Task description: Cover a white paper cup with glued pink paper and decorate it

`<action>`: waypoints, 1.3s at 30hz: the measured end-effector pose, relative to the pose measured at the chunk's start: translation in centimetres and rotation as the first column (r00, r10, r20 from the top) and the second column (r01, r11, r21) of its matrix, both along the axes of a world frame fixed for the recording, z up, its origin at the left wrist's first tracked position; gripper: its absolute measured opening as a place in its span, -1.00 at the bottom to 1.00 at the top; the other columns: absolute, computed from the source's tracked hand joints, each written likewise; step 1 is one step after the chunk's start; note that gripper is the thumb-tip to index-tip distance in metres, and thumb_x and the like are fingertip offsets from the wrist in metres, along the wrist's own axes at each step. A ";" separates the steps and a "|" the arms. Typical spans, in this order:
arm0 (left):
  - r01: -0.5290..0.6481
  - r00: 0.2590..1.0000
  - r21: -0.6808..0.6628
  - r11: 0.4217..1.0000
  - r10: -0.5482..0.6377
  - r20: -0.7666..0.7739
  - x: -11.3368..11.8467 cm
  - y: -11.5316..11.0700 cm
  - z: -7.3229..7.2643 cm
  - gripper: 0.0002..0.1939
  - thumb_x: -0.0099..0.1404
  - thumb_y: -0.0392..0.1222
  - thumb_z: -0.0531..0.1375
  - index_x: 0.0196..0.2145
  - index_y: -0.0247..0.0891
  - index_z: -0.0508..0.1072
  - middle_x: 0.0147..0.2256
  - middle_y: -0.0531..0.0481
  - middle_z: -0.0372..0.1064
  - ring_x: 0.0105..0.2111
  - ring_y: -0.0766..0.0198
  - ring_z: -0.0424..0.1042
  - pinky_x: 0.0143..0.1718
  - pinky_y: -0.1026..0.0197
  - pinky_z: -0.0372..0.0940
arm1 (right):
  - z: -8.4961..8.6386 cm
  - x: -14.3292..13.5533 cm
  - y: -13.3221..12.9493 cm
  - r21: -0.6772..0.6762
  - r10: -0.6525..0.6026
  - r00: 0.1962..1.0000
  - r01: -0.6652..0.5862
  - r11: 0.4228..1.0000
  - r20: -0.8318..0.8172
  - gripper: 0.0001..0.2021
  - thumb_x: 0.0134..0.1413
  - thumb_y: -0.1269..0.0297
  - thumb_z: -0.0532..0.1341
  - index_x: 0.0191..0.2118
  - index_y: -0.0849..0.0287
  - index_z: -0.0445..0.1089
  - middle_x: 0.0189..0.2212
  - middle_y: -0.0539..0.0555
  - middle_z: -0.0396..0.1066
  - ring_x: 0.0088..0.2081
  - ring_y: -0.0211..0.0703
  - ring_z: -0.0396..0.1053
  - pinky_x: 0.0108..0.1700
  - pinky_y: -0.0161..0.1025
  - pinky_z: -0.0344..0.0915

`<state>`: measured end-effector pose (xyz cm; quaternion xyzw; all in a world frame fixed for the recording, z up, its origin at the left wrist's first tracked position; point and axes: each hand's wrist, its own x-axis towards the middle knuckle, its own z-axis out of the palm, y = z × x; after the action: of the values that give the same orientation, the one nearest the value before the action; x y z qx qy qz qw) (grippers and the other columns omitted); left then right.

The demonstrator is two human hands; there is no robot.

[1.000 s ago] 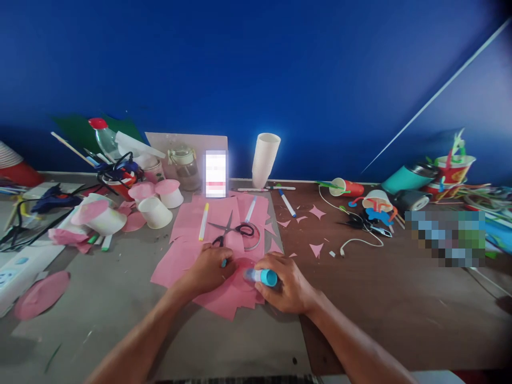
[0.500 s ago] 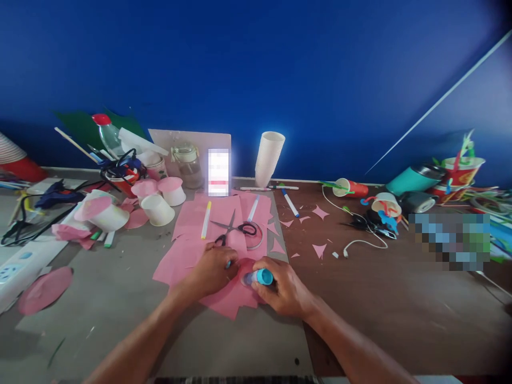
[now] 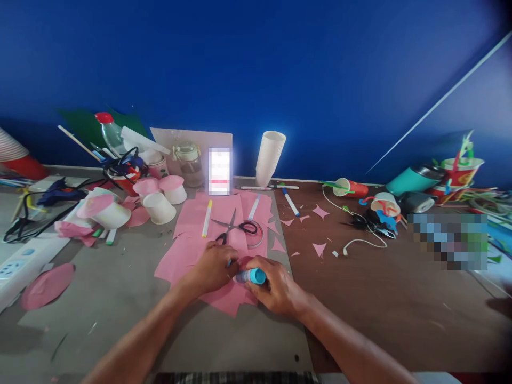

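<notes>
My right hand [image 3: 276, 288] is closed around a glue stick [image 3: 252, 276] with a blue end, held low over the pink paper [image 3: 224, 301]. Close beside it, my left hand [image 3: 214, 266] has its fingers curled together, and a small blue object [image 3: 229, 263] shows at its fingertips. Just beyond the hands lie black-handled scissors [image 3: 231, 228] with their blades apart. A yellow marker [image 3: 207, 218] and a round ring [image 3: 256, 234] rest on the paper too.
White cups with pink paper tops [image 3: 173, 189] stand at the left, near a power strip [image 3: 24, 261]. A tall stack of white cups [image 3: 270, 159] is against the blue wall. Pink scraps [image 3: 319, 249], a cable and a teal bottle [image 3: 414, 180] lie at the right.
My right hand has moved the glue stick left, closer to my left hand. The left hand has hardly moved, and the view has shifted slightly.
</notes>
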<state>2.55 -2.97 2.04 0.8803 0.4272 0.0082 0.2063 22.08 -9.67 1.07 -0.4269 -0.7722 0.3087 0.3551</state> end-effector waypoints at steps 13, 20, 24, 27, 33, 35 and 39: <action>-0.014 0.998 -0.007 1.000 0.015 0.064 -0.6 0.9 -1.1 -0.71 0.35 -0.18 0.03 -0.55 -0.21 0.19 -0.53 0.07 0.37 -0.46 0.26 0.35 -0.23 0.15 0.10 | 0.6 1.8 0.9 -0.260 0.005 0.975 -0.065 0.963 -0.223 -0.75 0.12 0.11 0.32 -0.16 0.14 0.47 -0.30 0.06 0.48 -0.30 -0.14 0.39 -0.25 -0.24 0.34; -0.028 0.993 -0.021 0.999 0.030 0.112 -0.8 1.1 -1.2 -0.70 0.34 -0.19 0.04 -0.56 -0.21 0.15 -0.57 0.11 0.28 -0.52 0.30 0.26 -0.27 0.18 0.08 | 2.1 5.2 1.2 -0.338 -0.196 0.861 0.030 0.941 -0.469 -0.60 0.04 -0.13 0.36 -0.25 0.13 0.47 -0.51 -0.07 0.26 -0.51 -0.29 0.13 -0.47 -0.32 0.10; -0.020 0.994 0.003 1.000 0.020 0.107 -0.7 1.0 -1.1 -0.70 0.34 -0.20 0.05 -0.56 -0.21 0.17 -0.56 0.09 0.32 -0.50 0.27 0.30 -0.25 0.16 0.08 | 2.5 4.4 0.9 -0.344 -0.115 0.932 -0.011 0.939 -0.344 -0.76 0.05 0.08 0.34 -0.30 0.15 0.43 -0.54 -0.09 0.24 -0.53 -0.31 0.11 -0.48 -0.34 0.09; -0.018 0.995 0.011 1.000 0.017 0.099 -0.6 0.8 -1.3 -0.71 0.34 -0.19 0.06 -0.55 -0.21 0.21 -0.54 0.08 0.37 -0.47 0.25 0.35 -0.24 0.16 0.09 | 2.3 3.1 0.7 -0.289 -0.039 0.981 -0.019 0.957 -0.192 -0.89 0.02 0.26 0.28 -0.31 0.14 0.42 -0.47 -0.05 0.34 -0.46 -0.26 0.22 -0.40 -0.32 0.18; -0.015 0.994 -0.006 1.000 0.015 0.109 -0.7 0.6 -1.6 -0.77 0.33 -0.23 0.05 -0.48 -0.21 0.34 -0.43 0.05 0.52 -0.37 0.23 0.44 -0.16 0.12 0.11 | 1.2 2.1 0.6 -0.163 0.001 1.000 -0.005 0.987 -0.024 -0.91 0.02 0.35 0.25 -0.29 0.13 0.39 -0.42 0.00 0.43 -0.37 -0.18 0.34 -0.25 -0.25 0.28; -0.011 0.995 -0.006 1.000 0.012 0.098 -0.6 0.6 -1.5 -0.76 0.35 -0.22 0.05 -0.49 -0.21 0.34 -0.44 0.05 0.52 -0.38 0.22 0.45 -0.16 0.12 0.12 | 1.0 2.0 0.6 -0.177 0.003 1.000 -0.008 0.984 -0.028 -0.91 0.04 0.36 0.25 -0.27 0.13 0.38 -0.42 0.00 0.43 -0.37 -0.19 0.35 -0.25 -0.26 0.29; -0.012 0.997 0.003 1.000 0.012 0.077 -0.6 0.6 -1.4 -0.73 0.37 -0.19 0.05 -0.50 -0.21 0.34 -0.43 0.04 0.52 -0.37 0.21 0.46 -0.15 0.12 0.14 | 0.7 1.6 0.4 -0.192 0.026 0.999 -0.034 0.981 -0.048 -0.89 0.05 0.36 0.27 -0.25 0.13 0.37 -0.41 -0.01 0.43 -0.37 -0.20 0.34 -0.27 -0.28 0.28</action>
<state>2.00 -2.39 0.67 0.8770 0.4242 0.0442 0.2213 23.64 -9.29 1.79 -0.4406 -0.7369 0.3968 0.3247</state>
